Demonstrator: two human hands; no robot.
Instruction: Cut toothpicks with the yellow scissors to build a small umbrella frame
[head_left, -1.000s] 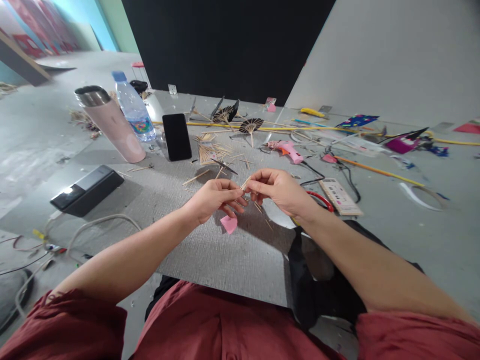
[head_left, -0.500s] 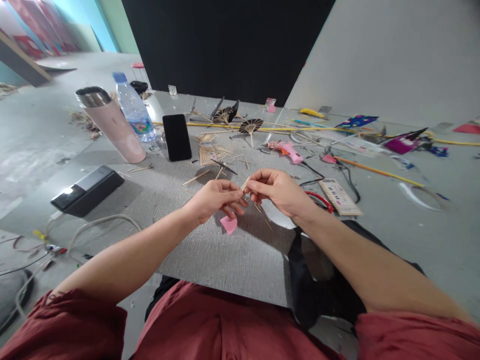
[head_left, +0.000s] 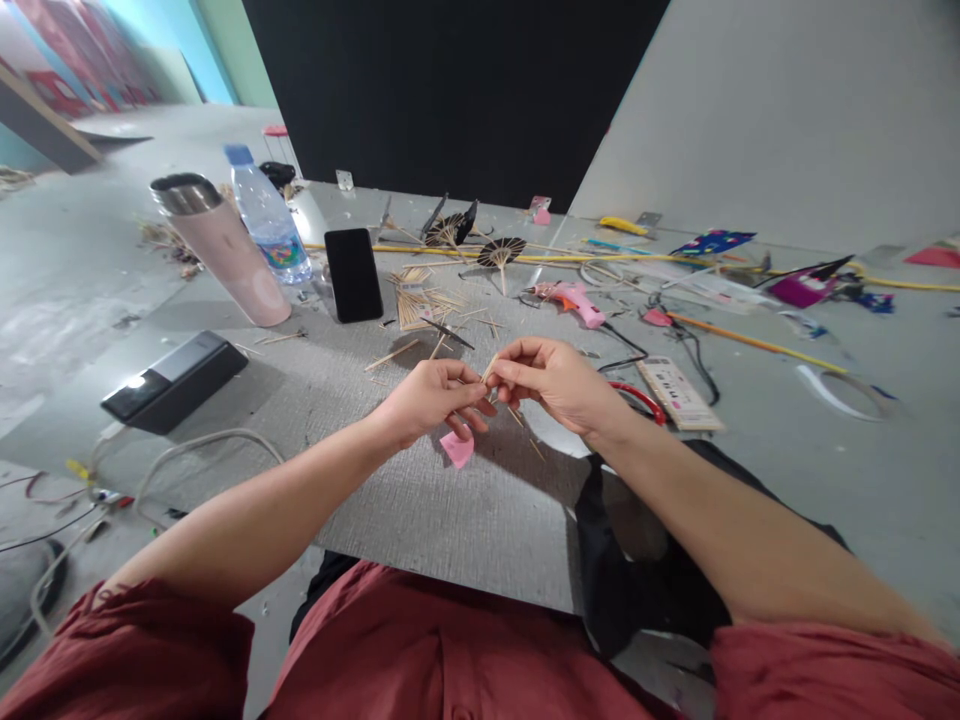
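Over the middle of the grey table, my left hand (head_left: 439, 400) and my right hand (head_left: 547, 383) meet with fingertips pinched on thin wooden sticks (head_left: 489, 369). How many sticks they hold I cannot tell, as the fingers cover most of them. A pink piece of paper or felt (head_left: 457, 448) lies just under my left hand. Beyond the hands is a small dark disc seen edge-on (head_left: 448, 332), with a stick under it. A pile of loose toothpicks (head_left: 420, 300) is spread behind that. Small umbrella-like pieces of sticks and black discs (head_left: 502, 254) stand farther back.
A pink glue gun (head_left: 571, 301) with its black cord lies right of centre. At the left are a phone (head_left: 353, 276), a pink tumbler (head_left: 225, 255), a water bottle (head_left: 274, 225) and a black power bank (head_left: 176, 380). Red-handled scissors (head_left: 637, 398) lie by my right wrist.
Both hands stay in nearly the same place. The fingers shift slightly around the sticks, which now stand a little more upright. The other things have not moved.
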